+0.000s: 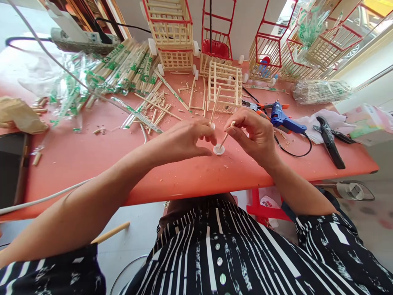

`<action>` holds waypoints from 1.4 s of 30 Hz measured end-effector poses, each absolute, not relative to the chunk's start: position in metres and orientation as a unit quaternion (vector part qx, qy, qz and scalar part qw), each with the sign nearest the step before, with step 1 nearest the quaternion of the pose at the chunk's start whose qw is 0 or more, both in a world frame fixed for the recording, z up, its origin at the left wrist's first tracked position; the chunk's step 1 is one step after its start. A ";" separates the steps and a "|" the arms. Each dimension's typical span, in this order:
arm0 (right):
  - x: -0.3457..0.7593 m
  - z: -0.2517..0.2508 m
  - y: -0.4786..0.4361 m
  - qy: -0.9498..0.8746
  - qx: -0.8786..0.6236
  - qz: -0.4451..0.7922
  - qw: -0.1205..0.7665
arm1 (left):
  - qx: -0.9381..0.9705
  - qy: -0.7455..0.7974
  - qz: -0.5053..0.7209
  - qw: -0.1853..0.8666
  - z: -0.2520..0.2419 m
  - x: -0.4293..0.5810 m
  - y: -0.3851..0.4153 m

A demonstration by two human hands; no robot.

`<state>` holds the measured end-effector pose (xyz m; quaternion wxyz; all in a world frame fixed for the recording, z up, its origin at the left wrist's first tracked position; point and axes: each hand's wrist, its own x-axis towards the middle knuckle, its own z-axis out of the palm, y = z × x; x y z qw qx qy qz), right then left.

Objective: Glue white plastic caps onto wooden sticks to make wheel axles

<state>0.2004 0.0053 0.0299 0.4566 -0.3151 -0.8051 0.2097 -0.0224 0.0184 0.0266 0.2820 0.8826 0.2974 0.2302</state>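
My right hand [256, 135] pinches the upper part of a short wooden stick [224, 140] between thumb and fingers. The stick leans, and its lower end meets a small white disc [218, 150] lying on the red tabletop [181, 180]. Just left of that disc my left hand [192, 137] hovers, thumb and fingers apart, with nothing visible between them. Behind the left fingertips a second thin stick [215, 104] rises at a slant from another white disc [213, 127], which is partly hidden. A small wooden lattice basket [225, 84] sits just beyond both hands.
Wrapped chopsticks [129, 67] and loose cut sticks [158, 112] cover the back left. Several stick-built carts [172, 37] line the back. To the right lie a blue glue gun [284, 116], its cord, pliers [251, 105] and a black clamp-like tool [330, 141].
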 end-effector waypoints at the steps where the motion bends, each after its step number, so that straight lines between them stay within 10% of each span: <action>1: 0.200 0.029 0.005 -0.806 -0.316 0.208 0.455 | 0.887 0.306 0.208 0.276 0.026 -0.023 0.018; 42: 0.204 0.024 0.007 -0.804 -0.313 0.222 0.454 | 0.721 0.472 0.471 0.188 0.042 -0.054 0.050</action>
